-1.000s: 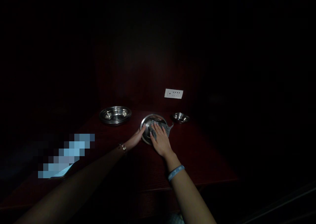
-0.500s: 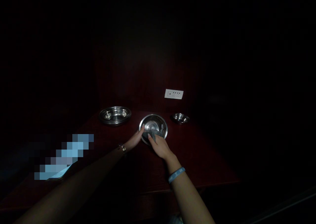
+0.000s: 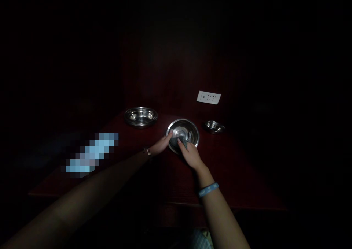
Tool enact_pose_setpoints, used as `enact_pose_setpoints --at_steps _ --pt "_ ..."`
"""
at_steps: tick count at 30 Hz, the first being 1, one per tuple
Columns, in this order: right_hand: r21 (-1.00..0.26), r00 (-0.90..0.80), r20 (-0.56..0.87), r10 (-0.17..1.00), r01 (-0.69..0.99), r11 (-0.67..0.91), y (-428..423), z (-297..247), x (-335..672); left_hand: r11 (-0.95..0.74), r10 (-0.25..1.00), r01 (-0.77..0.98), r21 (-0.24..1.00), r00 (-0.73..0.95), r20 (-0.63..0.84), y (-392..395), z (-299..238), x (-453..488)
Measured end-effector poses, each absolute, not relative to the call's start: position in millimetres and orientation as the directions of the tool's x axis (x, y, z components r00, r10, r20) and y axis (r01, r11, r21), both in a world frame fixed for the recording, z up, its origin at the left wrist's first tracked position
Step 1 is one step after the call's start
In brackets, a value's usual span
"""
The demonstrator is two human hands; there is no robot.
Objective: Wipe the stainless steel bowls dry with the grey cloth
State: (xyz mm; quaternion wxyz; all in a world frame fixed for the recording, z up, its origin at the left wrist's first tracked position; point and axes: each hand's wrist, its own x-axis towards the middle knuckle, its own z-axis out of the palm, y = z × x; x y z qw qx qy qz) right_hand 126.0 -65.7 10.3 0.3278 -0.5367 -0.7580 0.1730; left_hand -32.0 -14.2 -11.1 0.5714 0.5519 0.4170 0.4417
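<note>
A shiny steel bowl [image 3: 189, 128] sits on the dark red table [image 3: 236, 175], tipped toward me. My left hand [image 3: 162, 145] grips its left rim, fingers curled on the edge. My right hand [image 3: 190, 156] presses a grey cloth [image 3: 183, 141] against the near inside of the bowl, fingers closed over the cloth. A blue wristband is on my right wrist and a thin bracelet on my left.
A stack of wide steel bowls [image 3: 141, 116] stands at the back left. A small steel bowl [image 3: 215, 126] sits at the back right. A white socket plate [image 3: 208, 97] is on the dark wall behind. A blurred light-blue patch [image 3: 90, 155] lies at left. The room is very dark.
My right hand has gathered the cloth from spread over the bowl's right side down to its near inside. The view has shifted, so everything sits further right and higher.
</note>
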Motion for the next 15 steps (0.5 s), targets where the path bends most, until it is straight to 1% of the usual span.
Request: enact_pose_setpoints --at_steps 2,6,9,10,12,14,15 --pt "-0.578 -0.237 0.318 0.918 0.719 0.385 -66.0 11.5 125.5 0.019 0.969 -0.044 0.999 0.249 -0.008 -16.0 -8.2 -31.6" --pt "-0.515 -0.309 0.348 0.885 0.726 0.455 -67.3 12.8 125.2 -0.013 0.975 -0.053 0.999 0.223 0.025 -18.3 -5.3 -30.3" --pt "-0.543 -0.287 0.390 0.875 0.696 0.470 -67.2 11.9 125.1 -0.008 0.981 -0.067 0.998 0.191 0.021 -17.5 -6.7 -29.4" --pt "-0.574 -0.245 0.413 0.877 0.678 0.459 -66.4 11.1 125.1 0.001 0.982 -0.079 0.997 0.190 0.014 -17.0 -7.4 -29.1" --pt "-0.666 -0.100 0.470 0.877 0.611 0.427 -63.6 9.6 125.6 0.018 0.977 -0.111 0.994 0.212 0.006 -15.8 -8.5 -28.7" --pt "-0.776 0.094 0.497 0.863 0.492 0.393 -60.0 9.1 126.9 0.021 0.974 -0.138 0.990 0.227 0.011 -14.9 -9.2 -28.6" --pt "-0.828 0.194 0.485 0.853 0.417 0.375 -58.3 9.5 127.9 0.016 0.975 -0.145 0.989 0.220 0.016 -14.5 -9.4 -28.7"
